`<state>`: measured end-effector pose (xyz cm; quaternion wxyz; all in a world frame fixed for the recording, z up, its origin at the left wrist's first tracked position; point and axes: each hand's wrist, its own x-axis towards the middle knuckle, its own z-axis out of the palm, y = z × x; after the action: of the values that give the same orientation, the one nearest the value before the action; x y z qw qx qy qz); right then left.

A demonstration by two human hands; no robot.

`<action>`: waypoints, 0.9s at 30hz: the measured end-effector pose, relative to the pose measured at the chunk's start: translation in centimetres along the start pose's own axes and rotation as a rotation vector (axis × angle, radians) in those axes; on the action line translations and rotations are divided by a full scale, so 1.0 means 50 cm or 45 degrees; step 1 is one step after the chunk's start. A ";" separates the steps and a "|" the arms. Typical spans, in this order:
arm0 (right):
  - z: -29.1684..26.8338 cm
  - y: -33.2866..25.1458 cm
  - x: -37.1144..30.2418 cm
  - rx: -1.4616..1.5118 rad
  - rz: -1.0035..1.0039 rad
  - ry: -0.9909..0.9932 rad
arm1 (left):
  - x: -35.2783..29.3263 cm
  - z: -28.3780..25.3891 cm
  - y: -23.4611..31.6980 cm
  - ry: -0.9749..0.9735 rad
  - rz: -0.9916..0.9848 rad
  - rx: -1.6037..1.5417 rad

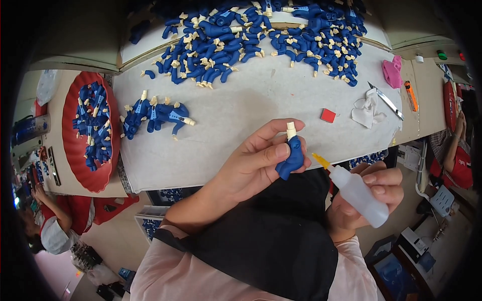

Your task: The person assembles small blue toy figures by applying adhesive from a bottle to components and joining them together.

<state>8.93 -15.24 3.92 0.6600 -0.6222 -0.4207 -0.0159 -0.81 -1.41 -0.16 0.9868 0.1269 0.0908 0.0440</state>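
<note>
Left hand: the left hand (253, 163) is raised over the near edge of the counter (241, 108), thumb and fingers clamped on a small blue figure part (292, 156) with a cream peg on top
Right hand: the right hand (374, 193) sits lower and to the right of the left one, fingers wrapped tight round a translucent squeeze bottle (357, 193)
Bottle tip: the yellow nozzle (320, 160) points up and left, just beside the blue figure part; whether it touches cannot be told
Beyond the hands: a small group of blue parts (155, 116) lies on the counter up and left of the left hand; a large heap of blue and cream parts (261, 40) lies well beyond both hands
Left of the hands: a red tray (75, 150) holding more blue parts, well apart
Right and beyond: a red square (328, 115), a crumpled white cloth (366, 108), a metal blade (386, 100), a pink cloth (392, 71) and an orange cutter (410, 95)
In the way: nothing lies between the two hands but the bottle's nozzle
Others: other people sit at the far left and far right edges, away from both hands
</note>
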 end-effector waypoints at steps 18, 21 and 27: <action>0.014 -0.002 -0.019 -0.214 -0.087 -0.063 | -0.003 -0.006 0.002 -0.001 -0.015 0.018; 0.010 -0.004 -0.018 -0.234 -0.094 -0.080 | -0.003 -0.005 0.002 0.003 -0.017 0.026; 0.013 -0.004 -0.010 -0.184 -0.079 -0.107 | -0.003 -0.007 0.000 0.005 -0.012 0.028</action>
<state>8.16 -14.99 3.73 0.5943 -0.6550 -0.4649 -0.0404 -1.01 -1.34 -0.45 0.9853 0.1372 0.0939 0.0386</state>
